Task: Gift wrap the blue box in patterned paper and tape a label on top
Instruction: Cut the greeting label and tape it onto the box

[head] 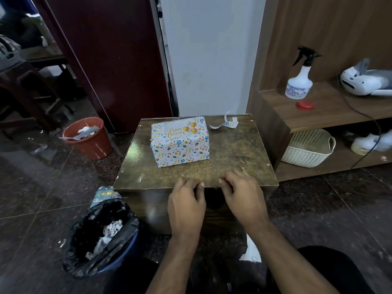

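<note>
Box (180,142) is sitting fully wrapped in patterned paper at the far left part of the tabletop (233,162), Happy Birthday label (180,130) lying on its top. No blue is showing; tape itself is too small to see. Paper scrap (228,123) is lying just right of the box. Left hand (186,206) and right hand (244,198) are resting at the tabletop's near edge, well apart from the box, fingers loosely curled, gripping nothing. Task is looking essentially done.

Head cam, looks fwd & down from above, near small table (233,149).
</note>
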`<state>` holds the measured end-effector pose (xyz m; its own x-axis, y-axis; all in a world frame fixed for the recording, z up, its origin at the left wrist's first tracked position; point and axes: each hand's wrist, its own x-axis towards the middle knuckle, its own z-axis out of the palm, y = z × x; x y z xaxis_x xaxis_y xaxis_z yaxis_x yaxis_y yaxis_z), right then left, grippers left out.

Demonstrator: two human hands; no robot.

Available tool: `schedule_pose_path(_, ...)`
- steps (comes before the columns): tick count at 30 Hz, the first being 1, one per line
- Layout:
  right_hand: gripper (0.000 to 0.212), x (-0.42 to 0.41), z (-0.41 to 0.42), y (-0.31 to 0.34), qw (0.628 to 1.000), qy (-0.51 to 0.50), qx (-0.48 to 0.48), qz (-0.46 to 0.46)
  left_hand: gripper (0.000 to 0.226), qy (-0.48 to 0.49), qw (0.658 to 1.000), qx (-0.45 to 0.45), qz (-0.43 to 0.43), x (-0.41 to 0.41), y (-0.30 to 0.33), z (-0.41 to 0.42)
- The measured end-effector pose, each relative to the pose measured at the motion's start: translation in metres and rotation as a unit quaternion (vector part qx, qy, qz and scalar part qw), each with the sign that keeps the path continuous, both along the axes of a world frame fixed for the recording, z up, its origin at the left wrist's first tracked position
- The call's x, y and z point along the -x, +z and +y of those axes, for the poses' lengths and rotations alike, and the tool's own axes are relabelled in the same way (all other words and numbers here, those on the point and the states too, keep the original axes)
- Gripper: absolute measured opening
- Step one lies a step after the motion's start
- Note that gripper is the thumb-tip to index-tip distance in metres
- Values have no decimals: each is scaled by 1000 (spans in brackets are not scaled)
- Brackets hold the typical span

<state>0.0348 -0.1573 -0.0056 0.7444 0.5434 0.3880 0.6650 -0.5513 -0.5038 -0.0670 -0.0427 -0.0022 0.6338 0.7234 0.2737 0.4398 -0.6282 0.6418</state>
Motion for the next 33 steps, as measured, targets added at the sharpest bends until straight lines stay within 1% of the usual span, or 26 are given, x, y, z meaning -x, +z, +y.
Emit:
schedule_pose_path(2, 4, -12, 8, 0, 999, 1, -41, 7, 12, 10, 998, -21, -51, -5, -1, 7)
schedule_pose_path(3, 6, -18, 12, 0, 998, 1, -60, 26, 16, 22, 996, -28, -80, -8, -1, 11)
schedule_pose_path(5, 14, -28, 23, -3, 993, 6, -88, 73, 29, 53, 988, -21, -140, -16, 1, 21)
schedule_pose_path(7, 29, -35, 36, -5, 990, 17, -95, 105, 46, 79, 980, 7, -180, -25, 4, 33)
schedule_pose_path(10, 52, -43, 59, -4, 988, 28, -91, 125, 73, 105, 974, 65, -190, -35, 4, 51)
schedule_pose_path(12, 57, -48, 70, -5, 986, 41, -90, 136, 87, 111, 970, 117, -181, -38, 3, 59)
schedule_pose_path(14, 59, -51, 78, -7, 984, 57, -89, 141, 91, 102, 968, 142, -180, -40, -1, 64)
schedule_pose_path(16, 58, -54, 82, -11, 985, 65, -94, 133, 91, 95, 972, 131, -172, -43, -4, 66)
schedule_pose_path(19, 58, -61, 83, -13, 984, 61, -104, 134, 89, 79, 972, 124, -183, -45, -5, 68)
schedule_pose_path(22, 55, -69, 78, -13, 983, 58, -107, 140, 82, 66, 969, 144, -191, -45, -3, 65)
schedule_pose_path(24, 60, -73, 70, -12, 983, 47, -104, 143, 72, 74, 960, 150, -224, -42, 4, 58)
schedule_pose_path(26, 72, -81, 61, -11, 983, -5, -114, 142, 54, 81, 960, 88, -253, -41, 13, 49)
schedule_pose_path(27, 76, -87, 57, -11, 980, -44, -133, 141, 44, 61, 962, 51, -259, -42, 15, 44)
schedule_pose_path(28, 77, -96, 55, -12, 974, -85, -153, 144, 35, 18, 966, 25, -256, -45, 14, 40)
schedule_pose_path(30, 70, -114, 54, -13, 963, -140, -178, 145, 23, -111, 971, 2, -214, -56, 9, 27)
schedule_pose_path(32, 56, -133, 57, -14, 963, -155, -180, 126, 30, -226, 961, 9, -159, -73, 5, 13)
schedule_pose_path(33, 53, -142, 59, -14, 965, -155, -175, 119, 36, -259, 955, 19, -142, -84, 3, 7)
